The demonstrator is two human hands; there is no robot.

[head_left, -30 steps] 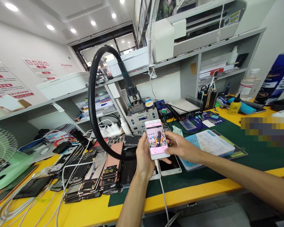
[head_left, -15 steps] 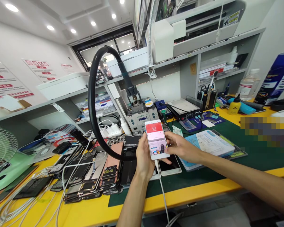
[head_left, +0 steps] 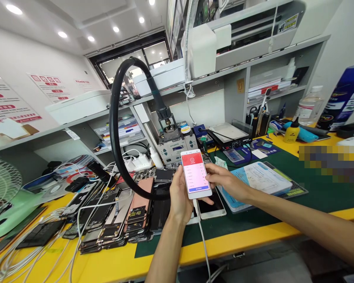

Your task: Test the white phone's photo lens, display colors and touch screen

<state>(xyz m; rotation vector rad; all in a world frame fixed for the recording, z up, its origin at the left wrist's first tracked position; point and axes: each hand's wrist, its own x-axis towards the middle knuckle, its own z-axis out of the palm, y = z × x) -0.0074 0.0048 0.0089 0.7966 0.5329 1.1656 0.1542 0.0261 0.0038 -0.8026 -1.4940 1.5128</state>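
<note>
A white smartphone [head_left: 196,175] is held upright in front of me, its lit screen showing a red header, a list of lines and a blue bar at the bottom. My left hand [head_left: 178,192] is closed round its left side and back. At the right edge, my right hand [head_left: 227,182] grips the phone too, with the thumb over the edge of the screen and fingers partly hidden behind. A white charging cable [head_left: 201,232] runs down from the phone's lower end. Beneath the hands lies another white phone [head_left: 215,208], partly covered.
Stacks of phone screens and parts [head_left: 140,204] lie on the left, near a green fan [head_left: 6,212]. A thick black hose [head_left: 113,129] arches from the grey rework station [head_left: 177,147]. Blue-and-white cases [head_left: 262,179] rest on the green mat [head_left: 321,173]; bottles stand at the right.
The phone's screen has switched from a picture to a list with a blue bar below. My right thumb has shifted slightly up along the phone's edge; both hands otherwise keep their places.
</note>
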